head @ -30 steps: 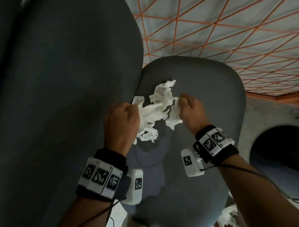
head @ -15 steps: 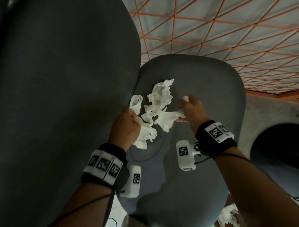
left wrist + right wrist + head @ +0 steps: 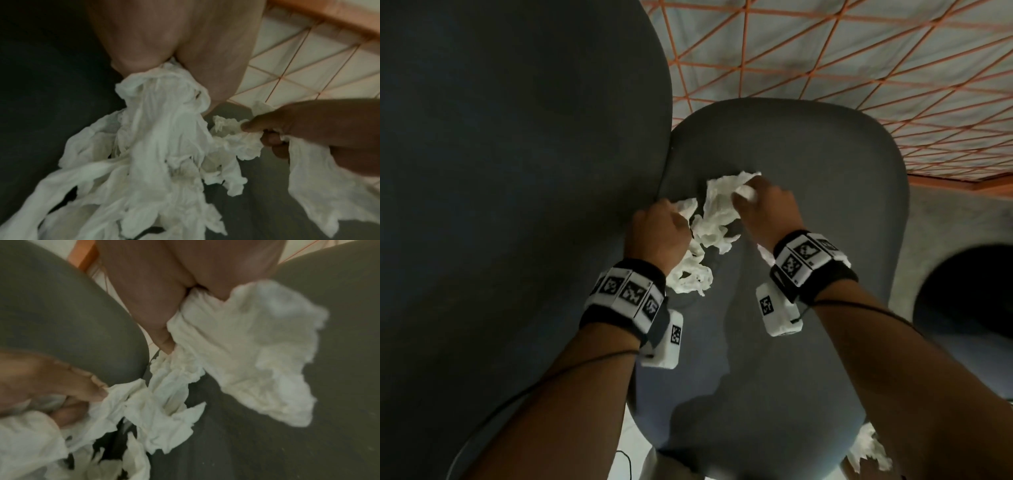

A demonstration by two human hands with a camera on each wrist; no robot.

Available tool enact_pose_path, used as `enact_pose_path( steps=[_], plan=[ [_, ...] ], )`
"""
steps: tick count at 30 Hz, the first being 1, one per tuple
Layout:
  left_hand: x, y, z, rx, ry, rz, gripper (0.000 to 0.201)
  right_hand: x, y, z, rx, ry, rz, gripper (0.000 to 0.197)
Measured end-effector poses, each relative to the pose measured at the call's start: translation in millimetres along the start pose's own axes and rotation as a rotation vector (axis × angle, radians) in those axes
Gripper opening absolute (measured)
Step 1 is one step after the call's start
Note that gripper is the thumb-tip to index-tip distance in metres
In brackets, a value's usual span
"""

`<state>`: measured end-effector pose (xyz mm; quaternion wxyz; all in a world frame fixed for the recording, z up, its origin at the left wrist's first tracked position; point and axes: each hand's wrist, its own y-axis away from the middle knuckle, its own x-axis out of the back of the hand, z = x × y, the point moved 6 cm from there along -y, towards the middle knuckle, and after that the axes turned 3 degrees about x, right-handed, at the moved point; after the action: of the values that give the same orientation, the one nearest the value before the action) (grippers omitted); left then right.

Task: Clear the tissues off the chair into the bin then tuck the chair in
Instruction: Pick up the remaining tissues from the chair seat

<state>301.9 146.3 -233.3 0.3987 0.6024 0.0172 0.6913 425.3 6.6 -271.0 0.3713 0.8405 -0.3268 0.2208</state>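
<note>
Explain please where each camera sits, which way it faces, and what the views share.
Head: on the head, looking down at the chair seat; both forearms, left hand and right hand show.
Left wrist: looks along the left hand's fingers at the tissues; right hand opposite.
Right wrist: looks along the right hand's fingers; left hand at lower left.
Shared: all show both hands gripping tissues.

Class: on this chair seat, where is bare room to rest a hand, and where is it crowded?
Bare: the seat's front half below the wrist cameras, and its right side toward the edge. Crowded: beside the backrest, where left hand and right hand grip tissues.
</note>
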Motion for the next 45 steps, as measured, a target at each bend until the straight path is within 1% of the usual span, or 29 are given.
enact_pose_path(
  steps=[2, 5, 7, 9, 13, 14, 15, 17, 19, 20, 22, 24, 26, 27, 28, 29, 31, 32, 33, 34, 36, 38, 39, 42, 44, 45],
  plan=[
    [7, 10, -1, -0.029, 0.084, 0.017, 0.023, 12, 9, 5, 0.000, -0.118, 0.042, 0.028],
    [13, 22, -7, -0.042, 0.218, 0.018, 0.018, 30, 28, 16, -0.036, -0.205, 0.101, 0.028],
    [17, 29, -10, -0.060, 0.313, 0.061, 0.018, 35, 40, 30, -0.089, -0.271, 0.111, 0.025],
    [21, 33, -10, -0.091, 0.386, 0.118, 0.021, 37, 50, 43, -0.142, -0.375, 0.133, 0.023],
    [20, 26, -8, -0.150, 0.370, 0.161, 0.028, 36, 66, 59, -0.206, -0.533, 0.238, 0.008],
    [18, 22, -5, -0.153, 0.354, 0.155, 0.027, 32, 68, 59, -0.200, -0.563, 0.237, 0.009],
    [13, 16, -4, -0.136, 0.360, 0.139, 0.025, 29, 70, 55, -0.183, -0.566, 0.220, 0.016],
    [7, 3, 5, -0.096, 0.434, 0.086, 0.024, 20, 71, 44, -0.131, -0.496, 0.174, 0.024],
    [3, -11, 20, -0.084, 0.521, 0.042, 0.029, 7, 70, 27, -0.029, -0.350, 0.109, 0.016],
    [0, -19, 29, -0.080, 0.542, 0.022, 0.026, -1, 69, 18, 0.013, -0.239, 0.065, 0.019],
    [-5, -33, 47, -0.106, 0.438, 0.009, 0.025, -16, 65, 7, 0.055, -0.023, -0.004, 0.037],
    [-11, -44, 59, -0.117, 0.338, -0.029, 0.030, -26, 57, 4, 0.039, 0.089, -0.020, 0.046],
    [-22, -55, 63, -0.109, 0.251, -0.093, 0.046, -33, 50, 7, 0.008, 0.156, -0.050, 0.045],
    [-28, -60, 61, -0.098, 0.164, -0.133, 0.057, -34, 48, 10, -0.007, 0.174, -0.066, 0.041],
    [-33, -62, 60, -0.092, 0.072, -0.170, 0.062, -35, 47, 13, -0.024, 0.175, -0.075, 0.036],
    [-36, -65, 58, -0.086, 0.011, -0.195, 0.060, -33, 47, 15, -0.043, 0.162, -0.076, 0.033],
    [-34, -67, 53, -0.081, 0.016, -0.218, 0.046, -29, 51, 21, -0.060, 0.093, -0.057, 0.031],
    [-29, -64, 53, -0.088, 0.065, -0.230, 0.040, -26, 54, 25, -0.060, 0.041, -0.038, 0.032],
    [-21, -60, 51, -0.093, 0.140, -0.218, 0.039, -22, 59, 28, -0.064, -0.013, -0.017, 0.034],
    [-11, -53, 48, -0.078, 0.222, -0.179, 0.040, -19, 63, 33, -0.061, -0.062, 0.012, 0.035],
    [14, -36, 31, -0.011, 0.360, -0.048, 0.042, -11, 75, 37, -0.058, -0.130, 0.085, 0.024],
    [34, -8, 8, 0.024, 0.443, 0.086, 0.033, -4, 88, 39, -0.039, -0.173, 0.160, 0.018],
    [37, 7, -5, 0.040, 0.477, 0.120, 0.028, -1, 94, 38, -0.029, -0.198, 0.181, 0.016],
    [33, 55, -50, 0.122, 0.561, 0.149, 0.024, 1, 109, 39, -0.004, -0.250, 0.190, 0.006],
    [26, 83, -73, 0.185, 0.608, 0.133, 0.014, 0, 114, 38, 0.004, -0.261, 0.194, 0.009],
    [20, 96, -82, 0.229, 0.643, 0.097, 0.007, -2, 115, 38, -0.001, -0.271, 0.193, 0.014]
  ],
)
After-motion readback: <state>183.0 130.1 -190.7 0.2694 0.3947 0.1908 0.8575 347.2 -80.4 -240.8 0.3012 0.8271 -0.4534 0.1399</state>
